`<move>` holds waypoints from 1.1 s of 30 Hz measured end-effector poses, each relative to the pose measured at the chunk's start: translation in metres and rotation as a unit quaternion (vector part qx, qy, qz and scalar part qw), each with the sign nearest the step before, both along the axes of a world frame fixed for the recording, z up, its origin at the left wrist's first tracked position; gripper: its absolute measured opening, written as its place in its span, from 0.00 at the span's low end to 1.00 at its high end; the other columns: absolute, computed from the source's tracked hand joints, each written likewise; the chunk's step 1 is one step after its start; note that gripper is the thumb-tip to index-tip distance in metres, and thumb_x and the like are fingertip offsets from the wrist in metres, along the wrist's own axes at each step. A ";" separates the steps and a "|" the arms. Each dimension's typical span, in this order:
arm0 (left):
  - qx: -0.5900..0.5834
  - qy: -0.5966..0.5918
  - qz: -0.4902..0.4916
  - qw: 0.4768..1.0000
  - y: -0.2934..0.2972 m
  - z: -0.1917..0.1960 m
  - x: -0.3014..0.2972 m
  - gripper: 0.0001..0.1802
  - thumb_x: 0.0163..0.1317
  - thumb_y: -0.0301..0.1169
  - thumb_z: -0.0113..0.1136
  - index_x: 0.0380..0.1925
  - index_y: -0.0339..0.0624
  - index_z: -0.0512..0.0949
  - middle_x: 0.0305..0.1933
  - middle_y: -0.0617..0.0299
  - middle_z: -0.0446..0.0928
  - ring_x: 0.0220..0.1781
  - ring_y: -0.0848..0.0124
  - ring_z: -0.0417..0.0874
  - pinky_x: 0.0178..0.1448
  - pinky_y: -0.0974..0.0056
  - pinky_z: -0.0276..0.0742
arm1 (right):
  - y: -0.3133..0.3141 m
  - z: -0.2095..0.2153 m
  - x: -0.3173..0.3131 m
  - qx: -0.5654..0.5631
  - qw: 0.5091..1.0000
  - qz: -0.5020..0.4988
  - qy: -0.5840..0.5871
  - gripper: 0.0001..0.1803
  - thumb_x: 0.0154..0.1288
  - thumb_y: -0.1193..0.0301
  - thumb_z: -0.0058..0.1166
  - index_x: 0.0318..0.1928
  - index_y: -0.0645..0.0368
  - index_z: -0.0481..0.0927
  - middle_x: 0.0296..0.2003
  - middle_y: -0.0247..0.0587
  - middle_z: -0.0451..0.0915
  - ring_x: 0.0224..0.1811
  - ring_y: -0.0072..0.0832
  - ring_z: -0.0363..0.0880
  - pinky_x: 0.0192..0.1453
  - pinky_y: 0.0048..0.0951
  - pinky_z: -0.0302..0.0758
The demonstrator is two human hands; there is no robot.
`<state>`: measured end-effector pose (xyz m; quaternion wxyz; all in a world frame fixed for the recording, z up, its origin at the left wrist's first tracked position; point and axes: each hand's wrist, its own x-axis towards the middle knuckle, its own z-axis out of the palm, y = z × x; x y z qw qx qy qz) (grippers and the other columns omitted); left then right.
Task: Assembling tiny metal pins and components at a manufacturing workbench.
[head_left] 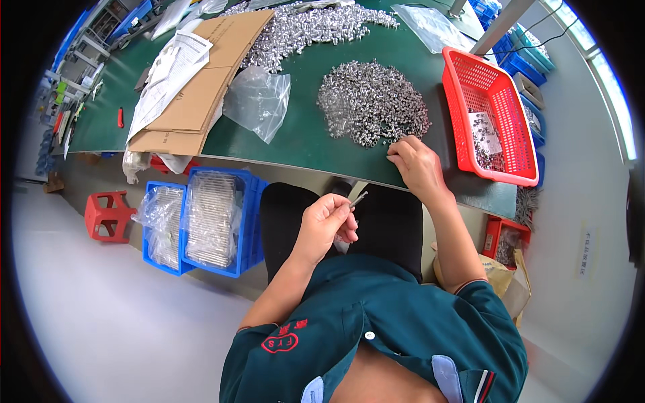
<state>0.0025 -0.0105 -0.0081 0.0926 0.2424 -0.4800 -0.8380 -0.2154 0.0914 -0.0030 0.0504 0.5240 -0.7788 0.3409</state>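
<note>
My left hand [328, 223] is raised above my lap, just off the table's front edge. Its thumb and fingers pinch a thin metal rod [360, 199], whose tip points up and to the right. My right hand [418, 166] rests at the near side of a pile of small shiny metal rings [376, 101] on the green table [302, 149]. The fingers of that hand are curled and pressed together; whatever lies between them is hidden.
To the right stands a red plastic basket [500, 171] with metal pieces inside. A clear bag [259, 104] and flattened cardboard [195, 94] lie to the left. Farther back spreads a larger heap of metal parts [302, 30]. Blue crates [250, 232] of rods sit below the table edge.
</note>
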 end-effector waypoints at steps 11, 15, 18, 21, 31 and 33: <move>-0.068 0.003 0.016 0.998 0.006 0.002 -0.003 0.07 0.69 0.27 0.47 0.38 0.35 0.73 0.25 0.61 0.76 0.22 0.76 0.78 0.26 0.74 0.73 | 0.016 0.017 0.051 -0.094 0.600 0.100 -0.788 0.05 0.65 0.73 0.54 0.35 0.62 0.75 0.27 0.35 0.74 0.23 0.17 0.69 0.25 0.17 0.64; -0.113 -0.001 0.023 0.993 0.009 0.005 -0.002 0.07 0.68 0.26 0.48 0.37 0.34 0.73 0.25 0.62 0.76 0.22 0.77 0.78 0.26 0.74 0.73 | 0.018 0.015 0.057 -0.096 0.548 0.115 -0.823 0.04 0.64 0.74 0.54 0.34 0.62 0.75 0.25 0.34 0.73 0.23 0.18 0.69 0.24 0.18 0.62; -0.143 -0.011 0.029 0.989 0.010 0.008 -0.001 0.06 0.68 0.26 0.48 0.36 0.34 0.74 0.25 0.62 0.76 0.23 0.77 0.78 0.27 0.74 0.74 | 0.019 0.013 0.057 -0.089 0.521 0.140 -0.837 0.04 0.64 0.74 0.54 0.34 0.62 0.77 0.25 0.31 0.74 0.25 0.16 0.71 0.26 0.17 0.65; -0.179 -0.008 0.038 0.983 0.012 0.009 0.000 0.06 0.67 0.25 0.49 0.36 0.34 0.74 0.24 0.62 0.76 0.23 0.77 0.78 0.27 0.74 0.74 | 0.020 0.014 0.058 -0.089 0.523 0.136 -0.837 0.04 0.63 0.73 0.55 0.33 0.61 0.77 0.25 0.31 0.75 0.24 0.16 0.71 0.26 0.17 0.66; -0.134 0.023 0.023 0.990 0.011 0.013 -0.003 0.06 0.68 0.26 0.49 0.36 0.34 0.74 0.24 0.62 0.76 0.21 0.76 0.79 0.25 0.74 0.73 | 0.026 0.031 0.068 -0.088 0.665 0.105 -0.734 0.06 0.64 0.73 0.56 0.36 0.64 0.77 0.27 0.35 0.77 0.25 0.16 0.73 0.27 0.18 0.70; -0.116 0.021 0.023 0.993 0.011 0.014 -0.005 0.07 0.68 0.26 0.48 0.37 0.34 0.74 0.24 0.61 0.76 0.21 0.75 0.79 0.24 0.74 0.72 | 0.027 0.031 0.075 -0.120 0.737 0.068 -0.662 0.08 0.66 0.71 0.55 0.39 0.65 0.77 0.28 0.34 0.78 0.25 0.16 0.73 0.29 0.18 0.72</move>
